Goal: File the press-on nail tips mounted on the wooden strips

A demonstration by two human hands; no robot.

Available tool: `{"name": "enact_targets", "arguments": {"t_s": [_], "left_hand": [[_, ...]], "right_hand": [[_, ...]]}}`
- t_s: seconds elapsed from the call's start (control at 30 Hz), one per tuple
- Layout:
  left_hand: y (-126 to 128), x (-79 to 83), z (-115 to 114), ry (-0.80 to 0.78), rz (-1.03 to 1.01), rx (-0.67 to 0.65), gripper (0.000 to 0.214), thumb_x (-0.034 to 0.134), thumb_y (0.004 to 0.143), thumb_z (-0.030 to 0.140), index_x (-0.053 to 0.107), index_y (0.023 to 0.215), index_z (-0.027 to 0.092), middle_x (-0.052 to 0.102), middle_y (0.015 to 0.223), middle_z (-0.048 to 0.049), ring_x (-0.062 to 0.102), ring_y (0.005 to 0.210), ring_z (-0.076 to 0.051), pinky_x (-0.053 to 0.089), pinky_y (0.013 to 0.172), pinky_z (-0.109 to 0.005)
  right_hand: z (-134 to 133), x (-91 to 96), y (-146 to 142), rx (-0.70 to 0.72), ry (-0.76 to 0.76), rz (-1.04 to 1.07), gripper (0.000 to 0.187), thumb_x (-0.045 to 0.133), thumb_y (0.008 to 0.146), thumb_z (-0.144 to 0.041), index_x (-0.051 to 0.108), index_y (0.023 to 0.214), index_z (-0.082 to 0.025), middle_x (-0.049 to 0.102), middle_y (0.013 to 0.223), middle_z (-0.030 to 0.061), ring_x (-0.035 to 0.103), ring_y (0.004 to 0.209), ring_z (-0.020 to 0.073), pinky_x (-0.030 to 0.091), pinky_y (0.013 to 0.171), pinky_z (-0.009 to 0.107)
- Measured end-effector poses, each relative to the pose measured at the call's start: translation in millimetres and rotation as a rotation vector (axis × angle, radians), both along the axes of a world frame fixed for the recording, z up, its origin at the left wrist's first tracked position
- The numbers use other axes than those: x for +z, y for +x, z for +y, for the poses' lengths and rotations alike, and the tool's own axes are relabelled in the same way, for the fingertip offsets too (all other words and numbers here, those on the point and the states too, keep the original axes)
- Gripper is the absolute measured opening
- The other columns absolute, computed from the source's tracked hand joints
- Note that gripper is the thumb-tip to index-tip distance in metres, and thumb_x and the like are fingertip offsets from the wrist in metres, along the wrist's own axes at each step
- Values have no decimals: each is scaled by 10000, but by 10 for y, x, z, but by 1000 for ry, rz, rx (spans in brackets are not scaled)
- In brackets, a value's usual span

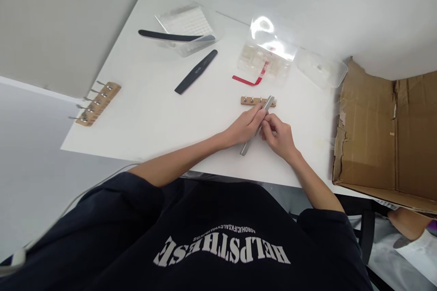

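Note:
My left hand (246, 126) is closed around a long grey nail file (246, 146) that runs slantwise from near the table's front edge up to a small wooden holder (246, 100) with metal pins. My right hand (278, 135) is pinched shut right beside the file's middle, on something too small to make out. Both hands meet over the white table (146, 113), just in front of the holder.
Two black nail files (196, 72) (170, 36) lie at the back, one across a clear box (186, 22). More clear plastic boxes (269, 59) (322, 69) and a red strip (247, 80) sit behind the holder. A second wooden pin holder (97, 102) lies left. A cardboard box (385, 132) stands right.

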State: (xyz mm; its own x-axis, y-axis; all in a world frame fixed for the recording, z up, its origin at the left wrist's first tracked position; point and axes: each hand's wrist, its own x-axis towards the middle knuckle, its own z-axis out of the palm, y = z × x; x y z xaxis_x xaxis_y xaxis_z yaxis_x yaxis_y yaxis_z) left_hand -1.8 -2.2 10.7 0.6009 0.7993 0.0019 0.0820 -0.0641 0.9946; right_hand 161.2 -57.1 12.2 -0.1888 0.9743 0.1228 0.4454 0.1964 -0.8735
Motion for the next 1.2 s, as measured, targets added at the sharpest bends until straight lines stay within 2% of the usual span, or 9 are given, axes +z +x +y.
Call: {"name": "enact_targets", "arguments": {"t_s": [0.2,0.37,0.57,0.73,0.9,1.03,1.2], "left_hand": [[5,0,-1,-25,-9,-19,392,276,1114,499,489,955,211,596,680,3,575,580,-157,471,585,-295],[13,4,3,12,2,1,382,296,1109,494,459,904,216,620,708,-10,622,658,-172,499,648,-309],[17,8,4,-3,-11,-20,389,272,1117,490,477,935,215,602,674,5,589,589,-158,482,601,-303],[15,-4,4,27,18,6,380,295,1112,485,441,882,219,631,714,-13,629,663,-168,497,639,-308],[13,-11,1,9,-1,-18,396,276,1114,504,457,903,221,617,683,-5,634,643,-172,496,622,-309],[17,-10,0,21,15,2,385,293,1112,494,450,895,219,637,710,-12,641,666,-173,498,640,-311],[12,-9,-5,-29,-29,-28,390,283,1114,509,471,936,217,617,692,-1,611,602,-162,486,599,-304]], "right_hand": [[-10,-27,-8,35,20,29,247,460,1077,-419,510,906,-250,661,734,-10,597,550,129,527,593,283],[1,-29,2,-30,10,36,272,457,1076,-460,509,909,-251,642,705,-15,585,550,133,514,572,281],[-7,-42,-16,15,12,56,264,462,1077,-436,513,899,-248,647,715,-16,592,551,129,521,576,278],[2,-28,-7,-35,5,55,255,468,1075,-436,514,908,-248,639,697,-19,578,542,127,499,560,273],[-2,-29,-7,1,9,53,281,466,1072,-465,509,898,-248,636,699,-17,587,554,132,509,563,277],[3,-22,-12,-49,-2,58,299,465,1069,-500,512,908,-252,627,688,-20,585,545,133,505,555,278],[-15,-25,-41,-16,16,83,276,464,1077,-456,505,899,-248,639,700,-21,590,549,126,514,571,275]]}}
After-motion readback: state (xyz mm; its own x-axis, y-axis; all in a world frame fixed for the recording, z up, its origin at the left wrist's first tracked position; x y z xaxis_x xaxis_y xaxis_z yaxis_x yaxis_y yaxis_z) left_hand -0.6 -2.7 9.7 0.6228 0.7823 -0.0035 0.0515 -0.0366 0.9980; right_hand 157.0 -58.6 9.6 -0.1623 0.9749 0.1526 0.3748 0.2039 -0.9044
